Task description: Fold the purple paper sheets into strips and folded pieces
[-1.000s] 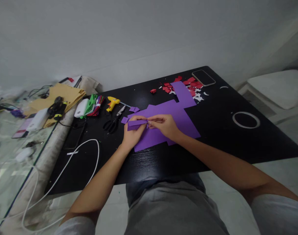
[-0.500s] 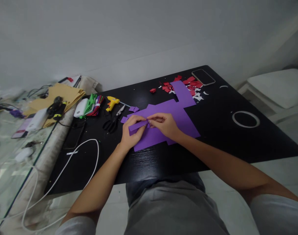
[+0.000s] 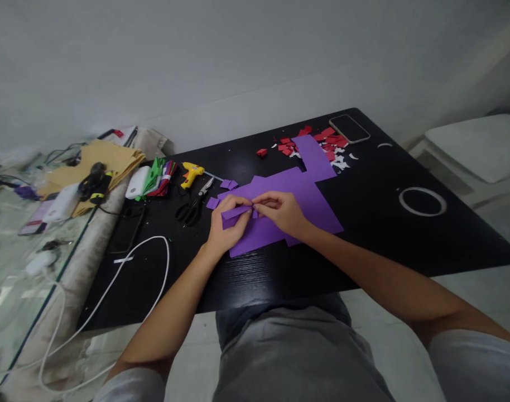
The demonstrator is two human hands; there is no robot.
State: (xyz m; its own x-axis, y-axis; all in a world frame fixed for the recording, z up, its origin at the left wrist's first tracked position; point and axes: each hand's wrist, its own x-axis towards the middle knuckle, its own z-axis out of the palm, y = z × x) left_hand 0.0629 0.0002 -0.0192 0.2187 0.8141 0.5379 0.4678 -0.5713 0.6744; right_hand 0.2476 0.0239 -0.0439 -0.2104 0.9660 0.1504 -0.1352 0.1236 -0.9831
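A narrow purple paper strip lies across my left hand, whose fingers are closed on it near its right end. The fingertips of my right hand pinch at that same end, touching the left fingertips; the fold or edge between them is too small to make out. Beneath both hands larger purple paper sheets overlap on the black table. Small cut purple pieces lie just beyond the left hand, near black-handled scissors.
A yellow glue gun lies behind the scissors. Red paper scraps and white ones surround a phone at the back right. A tape ring rests on the right. A white cable loops over the left edge.
Both hands stay almost in place, pinching at the strip's end. The strip's loose left part looks tilted slightly differently. The view has shifted a little.
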